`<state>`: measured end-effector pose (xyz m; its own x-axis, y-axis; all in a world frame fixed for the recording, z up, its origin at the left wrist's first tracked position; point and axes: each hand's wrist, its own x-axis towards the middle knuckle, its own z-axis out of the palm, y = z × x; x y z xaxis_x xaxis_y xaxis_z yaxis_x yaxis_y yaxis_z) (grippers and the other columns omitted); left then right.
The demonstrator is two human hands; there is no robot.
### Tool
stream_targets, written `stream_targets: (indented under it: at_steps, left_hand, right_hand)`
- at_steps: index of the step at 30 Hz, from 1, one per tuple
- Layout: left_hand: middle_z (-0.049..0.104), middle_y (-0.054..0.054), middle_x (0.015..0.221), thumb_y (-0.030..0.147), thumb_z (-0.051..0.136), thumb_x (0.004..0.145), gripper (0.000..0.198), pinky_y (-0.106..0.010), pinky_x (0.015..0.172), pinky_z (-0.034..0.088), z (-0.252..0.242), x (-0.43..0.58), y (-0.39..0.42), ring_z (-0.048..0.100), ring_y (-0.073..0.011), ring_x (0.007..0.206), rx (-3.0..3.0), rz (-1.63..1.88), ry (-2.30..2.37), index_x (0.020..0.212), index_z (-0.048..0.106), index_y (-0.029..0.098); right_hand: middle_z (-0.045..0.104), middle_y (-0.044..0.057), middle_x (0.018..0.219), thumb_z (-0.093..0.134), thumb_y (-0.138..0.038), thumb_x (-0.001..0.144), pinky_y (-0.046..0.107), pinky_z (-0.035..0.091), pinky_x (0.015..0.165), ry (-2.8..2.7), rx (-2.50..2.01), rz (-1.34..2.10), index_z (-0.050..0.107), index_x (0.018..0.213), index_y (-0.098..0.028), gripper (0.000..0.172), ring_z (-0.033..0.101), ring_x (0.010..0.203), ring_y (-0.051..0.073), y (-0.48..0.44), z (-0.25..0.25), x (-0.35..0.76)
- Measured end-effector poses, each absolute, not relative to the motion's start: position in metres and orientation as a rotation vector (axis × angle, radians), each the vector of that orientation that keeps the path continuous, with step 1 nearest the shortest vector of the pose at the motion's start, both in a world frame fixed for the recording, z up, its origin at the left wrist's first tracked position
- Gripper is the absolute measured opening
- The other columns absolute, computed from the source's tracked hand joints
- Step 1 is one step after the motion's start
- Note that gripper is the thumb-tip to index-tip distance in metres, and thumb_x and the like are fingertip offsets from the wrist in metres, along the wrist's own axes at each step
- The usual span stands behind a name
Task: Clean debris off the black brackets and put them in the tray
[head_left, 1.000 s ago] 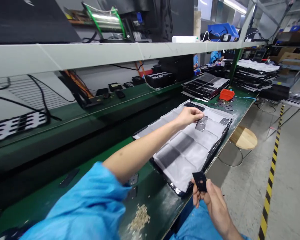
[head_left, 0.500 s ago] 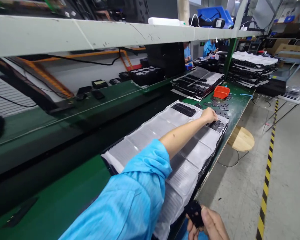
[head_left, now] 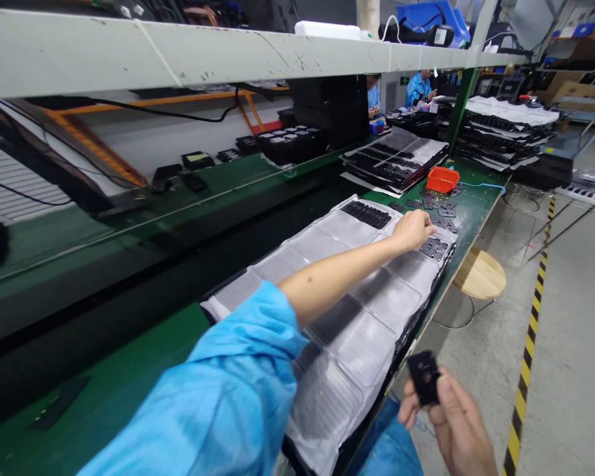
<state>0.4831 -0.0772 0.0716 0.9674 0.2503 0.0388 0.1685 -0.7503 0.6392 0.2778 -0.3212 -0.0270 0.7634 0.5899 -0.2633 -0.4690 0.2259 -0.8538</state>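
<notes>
My left hand [head_left: 414,230] reaches across the long tray, its fingers pinched together at the far right end. What they hold, if anything, is hidden. Just beside it, small black plates with holes [head_left: 434,248] fill a tray pocket. My right hand [head_left: 459,413], low at the right, grips a small black plate [head_left: 423,378] between thumb and fingers, off the table's edge. The tray [head_left: 377,291] lies along the green table under a thin whitish sheet. A row of black parts [head_left: 367,214] sits in its far left pocket.
Loose black plates [head_left: 445,211] lie past the tray near a red bin [head_left: 442,179]. Behind stand stacked trays [head_left: 394,162] and a taller stack [head_left: 510,132]. A beige shelf beam [head_left: 228,54] crosses overhead. A wooden stool [head_left: 480,273] stands right of the table.
My right hand has risen and moved right with the black plate. My left hand has shifted slightly, uncovering more of the plates in the pocket. The view has shifted a little.
</notes>
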Motion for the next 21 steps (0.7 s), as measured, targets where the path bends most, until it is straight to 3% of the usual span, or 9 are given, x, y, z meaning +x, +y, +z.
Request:
stream_targets:
  at_steps: [3,6,8,14,18,21]
  left_hand:
    - [0.075,-0.005,0.086,0.044,0.069,0.103,0.035,-0.029,0.075,0.053,0.083,0.43,-0.079,0.07,-0.0177,0.081,2.178,-0.139,-0.018,0.082,0.072,0.016]
    - [0.073,-0.002,0.077,0.046,0.089,0.083,0.034,-0.028,0.069,0.052,0.077,0.384,-0.084,0.066,-0.0143,0.07,1.756,-0.431,-0.256,0.084,0.073,0.016]
    - [0.068,0.001,0.068,0.042,0.095,0.076,0.037,-0.026,0.065,0.05,0.07,0.372,-0.087,0.061,-0.011,0.061,1.642,-0.368,-0.196,0.079,0.07,0.015]
    - [0.07,0.0,0.07,0.022,0.085,0.086,0.025,-0.022,0.067,0.052,0.068,0.428,-0.066,0.066,-0.01,0.067,1.755,-0.135,0.136,0.072,0.065,0.014]
    - [0.057,0.004,0.051,0.012,0.089,0.081,0.041,-0.021,0.058,0.045,0.066,0.483,-0.045,0.056,-0.0083,0.053,1.935,-0.112,0.325,0.058,0.055,0.016]
    - [0.059,0.005,0.053,0.014,0.094,0.078,0.037,-0.024,0.059,0.048,0.056,0.511,-0.038,0.056,-0.0096,0.052,1.979,-0.113,0.385,0.063,0.06,0.015]
  right_hand:
    - [0.079,0.011,0.091,0.065,-0.063,0.104,0.034,0.06,0.07,-0.098,-1.113,0.407,0.076,0.104,-0.018,0.046,0.074,0.078,0.022,-0.312,-0.015,0.311]
    - [0.08,0.009,0.097,0.066,-0.062,0.104,0.033,0.059,0.073,-0.104,-1.132,0.218,0.072,0.107,-0.019,0.043,0.074,0.08,0.021,-0.285,-0.01,0.342]
    - [0.08,0.01,0.095,0.062,-0.066,0.104,0.034,0.06,0.074,-0.166,-1.177,0.186,0.069,0.106,-0.02,0.047,0.076,0.08,0.021,-0.268,-0.009,0.359]
    - [0.077,0.016,0.119,0.057,-0.074,0.103,0.041,0.065,0.079,-0.239,-1.378,0.188,0.061,0.127,-0.017,0.062,0.08,0.087,0.024,-0.26,-0.012,0.381]
    - [0.078,0.015,0.117,0.063,-0.067,0.102,0.04,0.065,0.078,-0.257,-1.464,0.19,0.064,0.127,-0.017,0.056,0.08,0.093,0.025,-0.273,-0.022,0.373]
    - [0.079,0.013,0.108,0.067,-0.062,0.101,0.038,0.063,0.077,-0.289,-1.515,0.185,0.071,0.12,-0.017,0.05,0.077,0.091,0.023,-0.283,-0.028,0.365]
